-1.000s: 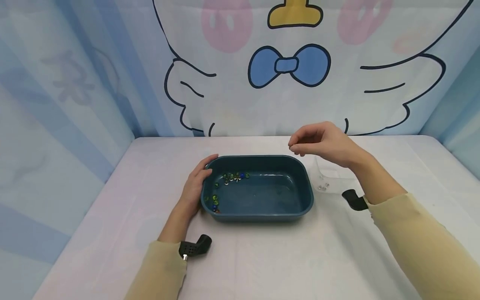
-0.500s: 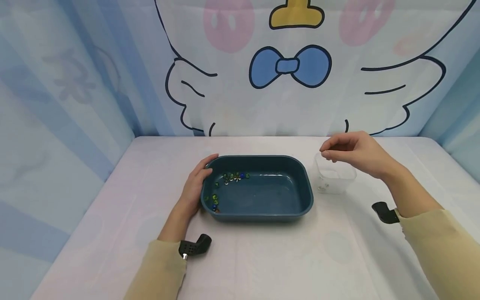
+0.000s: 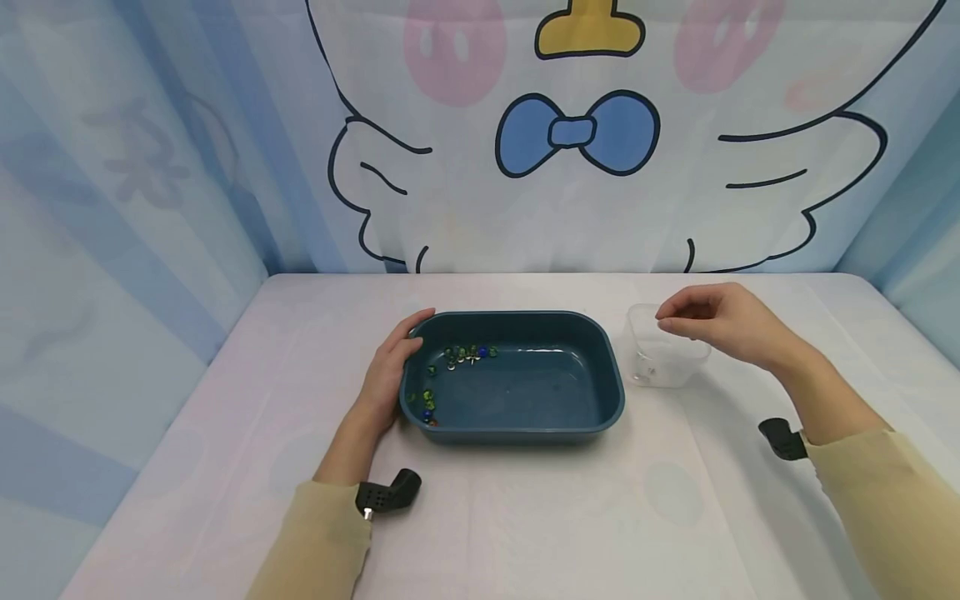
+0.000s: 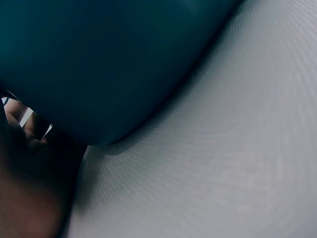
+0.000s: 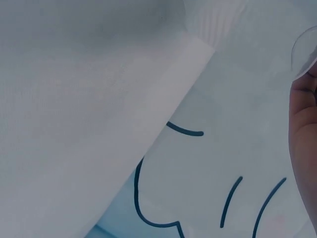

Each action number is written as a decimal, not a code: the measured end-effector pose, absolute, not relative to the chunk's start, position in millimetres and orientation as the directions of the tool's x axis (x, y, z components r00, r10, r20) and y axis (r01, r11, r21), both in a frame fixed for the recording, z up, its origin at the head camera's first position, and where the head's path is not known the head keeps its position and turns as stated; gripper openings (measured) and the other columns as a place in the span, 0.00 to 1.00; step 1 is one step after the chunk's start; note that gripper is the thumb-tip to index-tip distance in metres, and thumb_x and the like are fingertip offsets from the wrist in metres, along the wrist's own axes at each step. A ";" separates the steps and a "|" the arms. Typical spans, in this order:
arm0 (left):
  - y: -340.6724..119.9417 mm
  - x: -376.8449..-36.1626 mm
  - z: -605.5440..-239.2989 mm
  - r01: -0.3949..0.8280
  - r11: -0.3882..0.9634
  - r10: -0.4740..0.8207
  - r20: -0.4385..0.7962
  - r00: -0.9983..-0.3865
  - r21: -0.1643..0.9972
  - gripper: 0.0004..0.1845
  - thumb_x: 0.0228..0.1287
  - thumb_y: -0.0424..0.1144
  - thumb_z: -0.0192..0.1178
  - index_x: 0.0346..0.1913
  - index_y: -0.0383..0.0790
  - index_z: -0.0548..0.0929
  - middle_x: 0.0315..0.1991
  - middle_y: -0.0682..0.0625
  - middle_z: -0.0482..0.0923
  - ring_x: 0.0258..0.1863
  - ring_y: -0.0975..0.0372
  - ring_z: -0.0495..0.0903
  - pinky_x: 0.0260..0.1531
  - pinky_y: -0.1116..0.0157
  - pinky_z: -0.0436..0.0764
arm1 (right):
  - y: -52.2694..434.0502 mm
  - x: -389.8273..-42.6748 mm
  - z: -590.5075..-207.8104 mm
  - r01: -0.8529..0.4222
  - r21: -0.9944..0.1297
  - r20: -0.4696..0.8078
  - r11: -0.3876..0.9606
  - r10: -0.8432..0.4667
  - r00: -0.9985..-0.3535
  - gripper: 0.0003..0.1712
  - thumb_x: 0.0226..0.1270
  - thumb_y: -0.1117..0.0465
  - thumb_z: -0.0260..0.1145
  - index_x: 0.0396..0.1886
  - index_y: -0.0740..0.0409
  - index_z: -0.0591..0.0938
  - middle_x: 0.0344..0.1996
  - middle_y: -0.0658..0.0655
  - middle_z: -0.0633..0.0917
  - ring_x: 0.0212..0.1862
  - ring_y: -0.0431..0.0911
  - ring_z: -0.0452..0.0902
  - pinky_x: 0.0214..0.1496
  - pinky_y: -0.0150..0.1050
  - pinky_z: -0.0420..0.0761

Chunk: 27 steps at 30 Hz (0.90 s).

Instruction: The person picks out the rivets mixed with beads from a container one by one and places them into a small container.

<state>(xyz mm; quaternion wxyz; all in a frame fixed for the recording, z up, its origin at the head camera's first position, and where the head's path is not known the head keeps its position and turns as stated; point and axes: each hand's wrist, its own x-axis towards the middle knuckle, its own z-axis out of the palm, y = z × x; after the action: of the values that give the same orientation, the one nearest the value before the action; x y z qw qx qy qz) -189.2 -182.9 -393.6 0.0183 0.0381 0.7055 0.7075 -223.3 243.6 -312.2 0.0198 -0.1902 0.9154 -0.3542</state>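
While the left hand (image 3: 390, 371) lies flat against the left end wall of the dark teal tub (image 3: 525, 429), fingers straight along the rim, the right hand (image 3: 723, 325) hovers over the mouth of the clear plastic cup (image 3: 651, 367) — fingers curled toward the thumb in a pinch; whether anything sits between the fingertips is too small to tell. Tub stands mid-counter (image 3: 525, 517), cup just beside its right end, not touching. Marbles (image 3: 468, 353) — green, blue, clear — are clustered in the tub's far-left corner and down its left side. One or two small clear beads show at the cup's bottom. Left wrist view: tub's outer wall (image 4: 99, 64) against the palm. Right wrist view: only cup rim (image 5: 303, 49) and backdrop.
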 end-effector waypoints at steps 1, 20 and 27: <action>-183.1 -189.2 -393.7 0.028 -0.006 0.081 0.029 -0.996 1.000 0.27 0.77 0.37 0.38 0.75 0.49 0.67 0.72 0.50 0.64 0.70 0.59 0.62 0.70 0.57 0.59 | 243.8 -223.2 -312.7 -0.333 -0.654 0.097 0.679 -0.362 -0.927 0.11 0.68 0.61 0.70 0.45 0.62 0.86 0.41 0.57 0.84 0.38 0.44 0.78 0.39 0.31 0.78; -182.9 -189.5 -394.0 0.021 -0.023 0.082 0.023 -0.996 1.000 0.26 0.77 0.37 0.38 0.75 0.49 0.68 0.72 0.51 0.64 0.71 0.60 0.61 0.70 0.58 0.59 | 246.0 -221.0 -317.5 -0.325 -0.695 0.118 0.641 -0.344 -0.932 0.15 0.69 0.62 0.70 0.51 0.65 0.83 0.46 0.59 0.83 0.39 0.42 0.78 0.41 0.29 0.79; -183.1 -190.0 -394.7 0.023 -0.024 0.081 0.025 -0.996 0.999 0.27 0.77 0.37 0.38 0.75 0.48 0.68 0.73 0.51 0.64 0.71 0.60 0.61 0.70 0.57 0.59 | 241.0 -222.3 -313.5 -0.353 -0.707 0.145 0.613 -0.362 -0.921 0.16 0.68 0.63 0.70 0.53 0.63 0.83 0.45 0.56 0.83 0.40 0.42 0.79 0.41 0.28 0.79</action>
<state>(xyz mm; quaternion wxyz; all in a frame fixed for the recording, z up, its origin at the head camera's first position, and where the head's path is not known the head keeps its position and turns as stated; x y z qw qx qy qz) -190.0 -183.1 -394.7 0.0203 0.0375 0.6984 0.7144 -222.3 241.0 -313.5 0.0060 -0.1989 0.8980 -0.3924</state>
